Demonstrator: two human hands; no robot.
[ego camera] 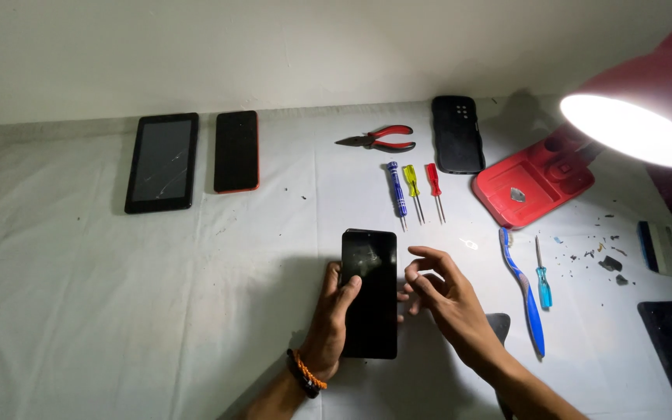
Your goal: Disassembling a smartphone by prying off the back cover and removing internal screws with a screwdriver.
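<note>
Head view. The left hand [334, 315] grips a black smartphone [369, 292] along its left edge, thumb laid across the dark glass, and holds it upright over the white-covered tabletop [79, 311], just in front of the person. The right hand [441, 295] hovers just beside the phone's right edge, fingers loosely curled and half open, holding nothing; whether a fingertip touches the phone cannot be told. A braided band sits on the left wrist.

Beyond the phone lie three small screwdrivers [415, 189], blue, yellow and red, side by side; farther back, red-handled pliers [379, 140] and a black phone case [457, 134]. At the far left rest a tablet with cracked glass [162, 162] and a second phone with a red rim [236, 151], well apart from the hands. To the right stand a red desk lamp [534, 183], lit, a blue toothbrush [524, 288], a small blue screwdriver [542, 276] and scattered dark fragments [604, 257].

Judged step: the phone is being inspected in hand, with no tool taken up. The next move probably calls for a steady left-hand hold while the free right hand works along the phone's edge or reaches for a tool.
</note>
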